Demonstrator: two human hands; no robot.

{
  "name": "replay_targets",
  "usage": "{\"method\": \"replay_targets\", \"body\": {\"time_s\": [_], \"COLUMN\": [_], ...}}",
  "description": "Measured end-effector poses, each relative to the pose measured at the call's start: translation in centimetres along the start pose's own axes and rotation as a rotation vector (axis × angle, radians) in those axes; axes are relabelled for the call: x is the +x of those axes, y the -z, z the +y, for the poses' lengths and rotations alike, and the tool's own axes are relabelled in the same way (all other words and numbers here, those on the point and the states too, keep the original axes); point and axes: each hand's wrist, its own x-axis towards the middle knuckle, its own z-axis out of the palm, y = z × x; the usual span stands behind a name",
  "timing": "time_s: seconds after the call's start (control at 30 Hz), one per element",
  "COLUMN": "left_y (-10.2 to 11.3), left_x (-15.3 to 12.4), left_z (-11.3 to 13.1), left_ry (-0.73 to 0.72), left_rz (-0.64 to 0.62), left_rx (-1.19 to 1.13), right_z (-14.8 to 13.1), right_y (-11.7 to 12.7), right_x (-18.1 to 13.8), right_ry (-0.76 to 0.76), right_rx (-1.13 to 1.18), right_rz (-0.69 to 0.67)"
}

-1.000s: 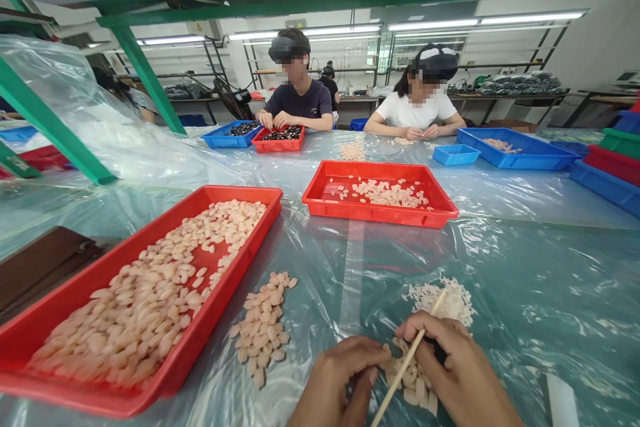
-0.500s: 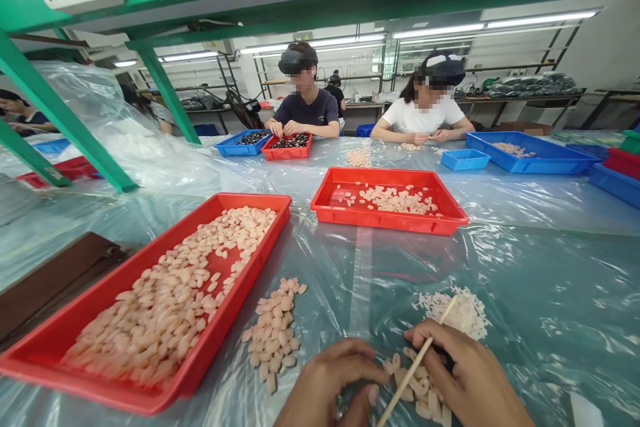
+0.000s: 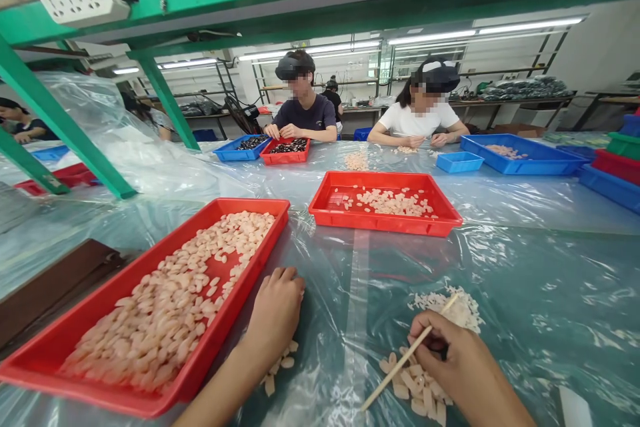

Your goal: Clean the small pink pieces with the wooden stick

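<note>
My left hand [image 3: 276,310] rests palm down on a small heap of pale pink oval pieces [image 3: 280,365] beside the near red tray [image 3: 210,347]; its fingers are curled over the heap and what they hold is hidden. My right hand [image 3: 457,363] is closed on a thin wooden stick [image 3: 407,355] that slants up to the right. Below it lies a second little heap of pink pieces [image 3: 417,385], and just beyond the stick's tip is a mound of small white bits [image 3: 450,310]. The near red tray is full of the same pink pieces [image 3: 165,307].
A second red tray [image 3: 383,221] with a few pink pieces stands mid-table on clear plastic sheeting. Two people sit across at blue trays [image 3: 520,161] and a red tray of dark parts [image 3: 285,150]. Green frame posts [image 3: 65,127] rise at left; stacked trays [image 3: 617,177] stand at right.
My left hand left the heap in front of me and moved left and forward onto the heap beside the near red tray. The right hand kept the stick and stayed put.
</note>
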Motion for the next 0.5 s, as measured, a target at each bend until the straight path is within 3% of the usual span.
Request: {"method": "replay_targets", "body": {"time_s": [0.2, 0.4, 0.5], "left_y": [-0.3, 0.2, -0.1], "left_x": [-0.6, -1.4, -2.2], "left_z": [0.1, 1.1, 1.9], "left_ry": [-0.025, -0.013, -0.02], "left_rz": [0.013, 0.101, 0.109], "left_rx": [-0.05, -0.145, -0.426], "right_z": [-0.3, -0.8, -0.8], "right_y": [-0.1, -0.3, 0.4], "right_x": [0.0, -0.3, -0.2], "right_ry": [-0.098, -0.094, -0.094], "right_rx": [-0.08, -0.072, -0.052], "right_rz": [0.002, 0.031, 0.09]}}
